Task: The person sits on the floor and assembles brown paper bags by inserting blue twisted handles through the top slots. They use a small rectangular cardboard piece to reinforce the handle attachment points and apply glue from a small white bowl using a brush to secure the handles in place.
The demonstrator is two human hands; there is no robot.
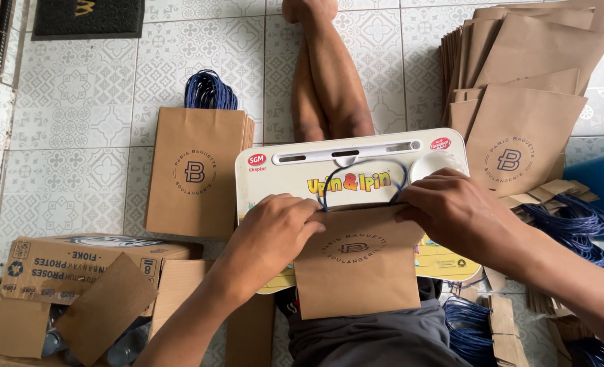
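A flat brown paper bag [359, 265] lies on a small white lap table [281, 173] across my legs. My left hand [271, 234] presses on the bag's top left corner. My right hand [455, 207] grips the bag's top right edge. A dark blue cord handle [363, 166] loops up from the bag's mouth between my two hands. Both hands are closed on the bag's upper rim where the cord ends meet it.
A stack of finished bags with blue handles [196, 170] lies on the tiled floor at left. Heaps of plain brown bags [526, 88] sit at upper right. Bundles of blue cord [574, 224] lie at right, an open cardboard box [71, 285] at lower left.
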